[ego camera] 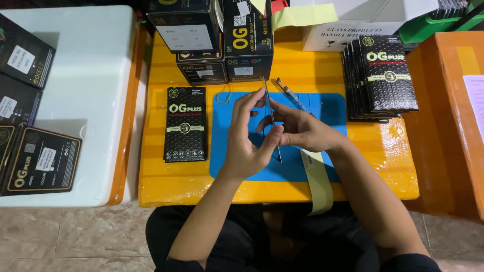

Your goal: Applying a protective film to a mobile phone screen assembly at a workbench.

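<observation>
My left hand (247, 138) was curled, thumb and fingers pinched on the lower part of a thin metal tweezers (271, 118) that stood up and away from me over the blue mat (224, 151). My right hand (297, 128) was loosely closed just beside it, fingertips meeting the left ones around the same tool; I could not tell whether it also held some small part, since the fingers covered that spot.

On the far edge of the mat lay a narrow flat strip (291, 94), perhaps a small component, untouched. A pale yellow strip of tape or backing paper (317, 181) ran from under my right wrist over the near edge of the yellow worktop (156, 181).

As far as I could judge, the work was at an early or middle point: nothing finished lay on the mat, and the black flat box (185, 123) to the left of it was closed. A stack of like boxes (380, 75) stood at the right, taller black cartons (222, 40) at the far side, more on the white foam lid (75, 75) to the left.

What sat between my fingertips was hidden, the cartons at the far edge were cut off, and the strip was too small to identify.
</observation>
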